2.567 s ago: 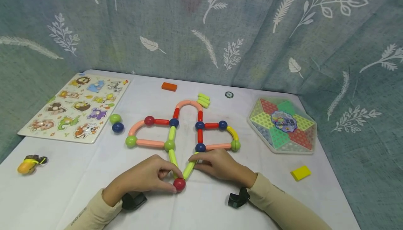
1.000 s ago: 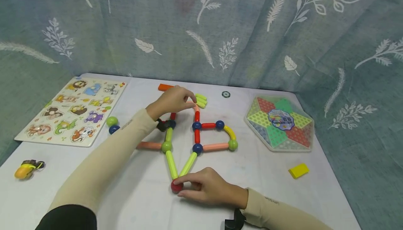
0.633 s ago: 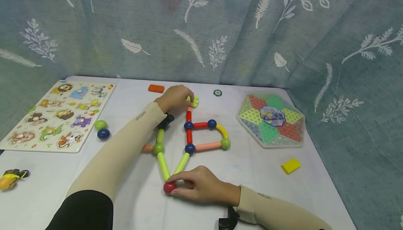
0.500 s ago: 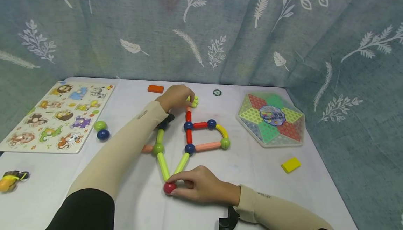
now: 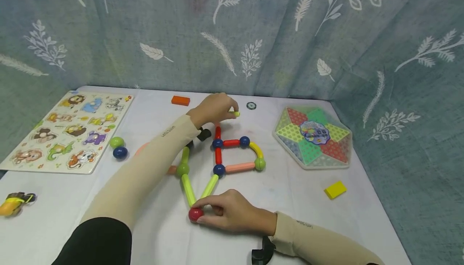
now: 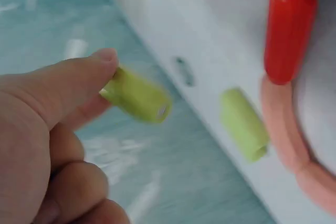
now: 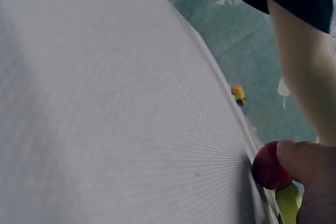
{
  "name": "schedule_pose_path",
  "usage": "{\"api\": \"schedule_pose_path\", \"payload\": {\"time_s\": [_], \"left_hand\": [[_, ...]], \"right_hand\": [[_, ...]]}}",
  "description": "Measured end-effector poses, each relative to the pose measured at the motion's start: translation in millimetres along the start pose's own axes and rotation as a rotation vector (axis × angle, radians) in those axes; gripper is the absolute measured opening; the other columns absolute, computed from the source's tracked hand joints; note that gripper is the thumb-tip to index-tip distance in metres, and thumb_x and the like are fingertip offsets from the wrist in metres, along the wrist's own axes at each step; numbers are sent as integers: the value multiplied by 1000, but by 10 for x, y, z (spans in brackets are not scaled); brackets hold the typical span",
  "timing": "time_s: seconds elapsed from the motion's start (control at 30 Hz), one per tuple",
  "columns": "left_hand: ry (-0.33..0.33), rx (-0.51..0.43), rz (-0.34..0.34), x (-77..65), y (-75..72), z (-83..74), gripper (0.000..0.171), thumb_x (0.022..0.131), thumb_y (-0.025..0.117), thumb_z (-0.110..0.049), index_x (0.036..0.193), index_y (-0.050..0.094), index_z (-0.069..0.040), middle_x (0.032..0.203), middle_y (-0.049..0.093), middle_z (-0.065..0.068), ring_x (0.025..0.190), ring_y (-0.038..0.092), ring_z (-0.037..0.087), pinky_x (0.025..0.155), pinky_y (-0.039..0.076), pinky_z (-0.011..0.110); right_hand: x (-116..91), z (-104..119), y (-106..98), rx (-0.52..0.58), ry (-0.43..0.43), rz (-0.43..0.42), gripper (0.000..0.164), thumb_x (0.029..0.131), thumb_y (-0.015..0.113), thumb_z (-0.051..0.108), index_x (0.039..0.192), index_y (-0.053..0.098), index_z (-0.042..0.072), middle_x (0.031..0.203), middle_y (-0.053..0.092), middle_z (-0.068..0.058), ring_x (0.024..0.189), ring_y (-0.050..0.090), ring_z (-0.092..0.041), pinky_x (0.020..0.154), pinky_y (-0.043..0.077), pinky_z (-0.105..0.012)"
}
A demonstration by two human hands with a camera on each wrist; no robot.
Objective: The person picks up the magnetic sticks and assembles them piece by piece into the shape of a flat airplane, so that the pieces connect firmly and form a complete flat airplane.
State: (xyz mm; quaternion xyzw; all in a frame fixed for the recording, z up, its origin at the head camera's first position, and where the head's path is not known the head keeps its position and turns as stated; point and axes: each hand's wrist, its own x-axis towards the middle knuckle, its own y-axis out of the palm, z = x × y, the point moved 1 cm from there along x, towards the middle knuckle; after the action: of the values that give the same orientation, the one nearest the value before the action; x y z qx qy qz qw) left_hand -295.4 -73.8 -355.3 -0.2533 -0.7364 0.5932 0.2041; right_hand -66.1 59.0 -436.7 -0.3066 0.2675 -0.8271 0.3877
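My left hand [image 5: 216,108], reaching to the far side of the table, pinches a short yellow-green magnetic stick [image 6: 139,97] between thumb and forefinger. Another short yellow-green stick [image 6: 243,124] lies on the cloth beside the curved pink piece [image 6: 286,127]. At the near tip of a flat figure of sticks and balls, my right hand [image 5: 232,212] holds the red ball [image 5: 195,215] with thumb and forefinger. Two longer yellow-green sticks meet at that ball. On the figure's right side are blue balls [image 5: 219,170], red sticks and a green ball [image 5: 259,164]. My left forearm hides much of its left side.
An animal puzzle board [image 5: 65,136] lies at left, with a loose green ball [image 5: 117,142] and blue ball [image 5: 120,152] beside it. A hexagonal game box [image 5: 313,136] and a yellow block [image 5: 335,190] are at right. An orange block [image 5: 180,100] and a round token [image 5: 251,105] lie at the back.
My left hand left the red ball, reached to the back and lifted a short yellow-green stick, moving slightly right. My right hand went from a yellow-green stick to the red ball and stayed there.
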Motion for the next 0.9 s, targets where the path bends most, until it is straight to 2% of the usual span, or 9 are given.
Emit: {"api": "schedule_pose_path", "payload": {"time_s": [0.1, 0.17, 0.27, 0.43, 0.47, 0.57, 0.67, 0.73, 0.9], "left_hand": [[-39, -16, -39, -293, -192, -69, 25, 82, 71, -38, 99, 73, -19, 79, 63, -8, 65, 52, 13, 57, 43, 28], [-83, -31, -45, -559, -273, -76, 27, 81, 71, -41, 95, 73, -19, 75, 62, -9, 63, 52, 13, 55, 42, 28], [-150, -95, -44, -1008, -313, -51, 27, 79, 72, -44, 92, 73, -20, 66, 59, -7, 57, 50, 13, 52, 40, 29], [-306, -298, 19, -1836, -214, -108, 24, 75, 76, -45, 86, 72, -24, 58, 52, -3, 53, 45, 14, 49, 36, 29], [-331, -341, 33, -1992, -174, -139, 24, 73, 77, -44, 86, 72, -25, 61, 54, -5, 56, 47, 12, 50, 37, 28], [-393, -448, 76, -2369, -6, -249, 22, 70, 78, -46, 82, 71, -29, 56, 48, -6, 52, 43, 9, 45, 33, 25], [-415, -524, 104, -2599, 162, -369, 22, 68, 79, -48, 78, 70, -30, 53, 45, -9, 49, 41, 5, 43, 31, 23], [-421, -557, 129, -2694, 259, -449, 21, 68, 79, -48, 75, 69, -31, 50, 40, -9, 45, 36, 5, 41, 28, 22], [-390, -580, 153, -2785, 422, -618, 20, 66, 80, -47, 69, 68, -32, 47, 40, -11, 43, 36, 3, 39, 29, 21]], "right_hand": [[19, 17, 2, -33, -10, 6, 34, 88, 62, 44, 119, 61, 32, 54, 37, 16, 47, 30, 7, 44, 25, -14], [27, 28, 4, -41, -6, 15, 35, 88, 62, 44, 120, 61, 32, 54, 37, 16, 47, 30, 7, 44, 25, -14], [29, 44, -7, -47, -1, 15, 34, 87, 62, 44, 119, 61, 32, 54, 37, 16, 46, 30, 7, 43, 24, -14], [24, 56, -25, -37, -14, -6, 33, 86, 64, 42, 118, 63, 30, 53, 37, 16, 46, 30, 7, 44, 23, -13], [23, 56, -28, -35, -19, -8, 33, 87, 64, 42, 118, 63, 30, 53, 37, 16, 46, 30, 7, 44, 23, -13], [19, 53, -29, -23, -16, -12, 33, 86, 65, 42, 117, 63, 30, 54, 37, 16, 47, 31, 7, 44, 24, -13], [20, 51, -27, -16, -11, -16, 33, 86, 66, 41, 117, 63, 30, 54, 37, 17, 48, 31, 7, 44, 24, -13], [25, 48, -18, -12, -10, -18, 33, 86, 66, 41, 117, 63, 30, 54, 37, 17, 48, 31, 7, 45, 24, -13], [34, 47, 12, -4, -3, -14, 32, 86, 65, 41, 116, 63, 30, 54, 36, 17, 48, 31, 7, 45, 23, -13]]}}
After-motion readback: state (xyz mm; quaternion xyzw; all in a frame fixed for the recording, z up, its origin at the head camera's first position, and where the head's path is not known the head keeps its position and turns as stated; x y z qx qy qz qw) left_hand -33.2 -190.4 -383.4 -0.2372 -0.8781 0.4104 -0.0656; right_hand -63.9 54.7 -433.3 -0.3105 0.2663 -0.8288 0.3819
